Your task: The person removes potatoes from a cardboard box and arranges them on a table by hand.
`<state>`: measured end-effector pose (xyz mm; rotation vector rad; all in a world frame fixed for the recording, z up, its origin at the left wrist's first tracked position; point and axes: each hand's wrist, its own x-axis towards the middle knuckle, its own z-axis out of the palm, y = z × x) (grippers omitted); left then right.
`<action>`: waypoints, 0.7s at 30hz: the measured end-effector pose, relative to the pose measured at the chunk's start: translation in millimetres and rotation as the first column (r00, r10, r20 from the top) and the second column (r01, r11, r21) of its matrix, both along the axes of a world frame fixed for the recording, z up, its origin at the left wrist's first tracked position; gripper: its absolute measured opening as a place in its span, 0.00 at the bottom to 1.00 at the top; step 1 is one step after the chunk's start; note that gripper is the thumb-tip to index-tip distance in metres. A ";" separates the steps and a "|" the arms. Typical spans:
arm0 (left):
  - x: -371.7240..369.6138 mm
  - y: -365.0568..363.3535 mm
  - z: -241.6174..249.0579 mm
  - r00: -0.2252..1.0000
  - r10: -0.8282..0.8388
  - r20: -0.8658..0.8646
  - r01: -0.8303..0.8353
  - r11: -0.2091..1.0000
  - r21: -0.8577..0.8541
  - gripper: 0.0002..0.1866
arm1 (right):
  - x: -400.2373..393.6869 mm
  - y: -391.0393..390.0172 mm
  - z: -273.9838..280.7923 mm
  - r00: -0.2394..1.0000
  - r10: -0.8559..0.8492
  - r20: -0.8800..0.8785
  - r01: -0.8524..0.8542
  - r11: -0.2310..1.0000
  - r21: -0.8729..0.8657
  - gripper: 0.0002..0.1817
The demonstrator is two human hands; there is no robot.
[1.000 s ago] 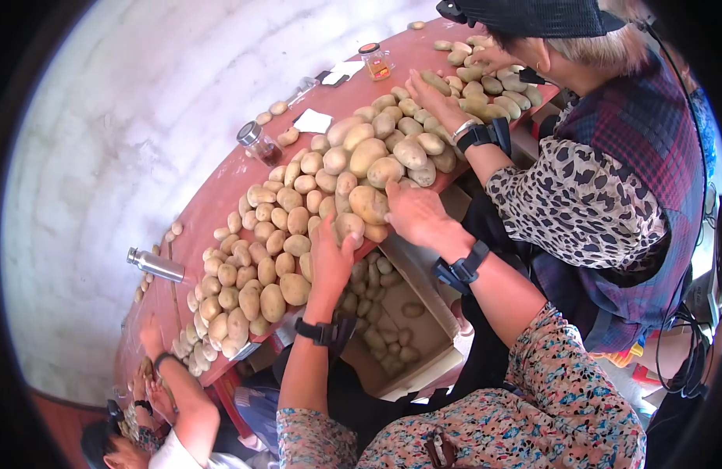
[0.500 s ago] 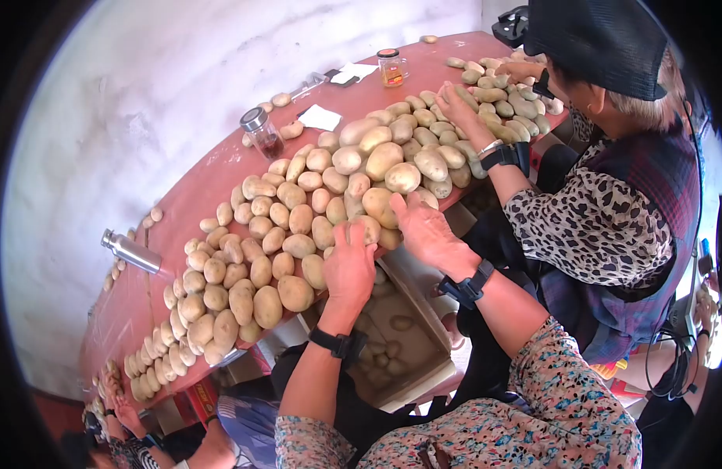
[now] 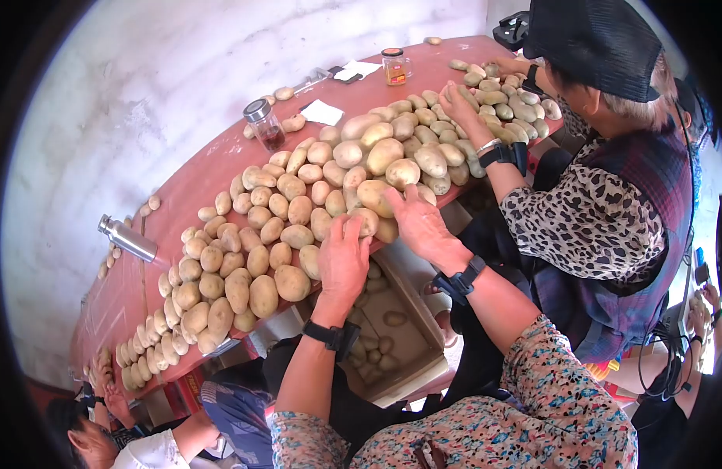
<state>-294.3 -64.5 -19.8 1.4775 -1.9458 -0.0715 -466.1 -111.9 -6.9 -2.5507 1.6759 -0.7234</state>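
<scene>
Potatoes cover the near side of the red table in a long, packed band. My left hand (image 3: 343,258) is closed at the front edge of the band, its fingers against a small potato (image 3: 367,222). To its right, my right hand (image 3: 425,225) has bent fingers gripping the right end of a larger yellowish potato (image 3: 374,198). The undersides of both potatoes and part of my grip are hidden. Both my wrists wear black straps. A pale round potato (image 3: 402,173) lies just beyond my right fingertips.
Below the table edge stands an open box (image 3: 412,344) with some potatoes inside. A lidded jar (image 3: 264,125), a smaller jar (image 3: 394,67), white paper (image 3: 322,112) and a steel bottle (image 3: 127,238) stand or lie farther back. A co-worker (image 3: 587,187) handles potatoes at right; others sit lower left.
The view has shifted slightly, and more of the person at lower left shows. My hands stay at nearly the same potatoes, with my right fingers slightly higher over the larger one.
</scene>
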 end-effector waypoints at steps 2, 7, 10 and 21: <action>-0.2 -0.3 -2.8 1.000 0.005 0.002 -0.005 1.000 0.003 0.23 | 6.2 0.7 1.0 0.992 -0.042 -0.119 0.053 0.995 0.087 0.24; 2.5 2.0 -1.8 1.000 0.016 0.015 -0.016 1.000 -0.016 0.24 | 5.6 9.2 2.4 0.988 -0.084 -0.126 0.094 0.993 0.074 0.26; 2.7 8.4 8.8 0.997 0.007 -0.075 -0.007 1.000 0.010 0.24 | 2.5 8.5 1.9 0.986 -0.101 -0.132 0.111 0.992 0.067 0.27; 48.0 11.4 6.8 0.975 0.069 -0.209 -0.140 0.926 -0.350 0.06 | 14.8 39.6 1.9 0.885 0.443 0.142 -0.454 0.890 0.050 0.10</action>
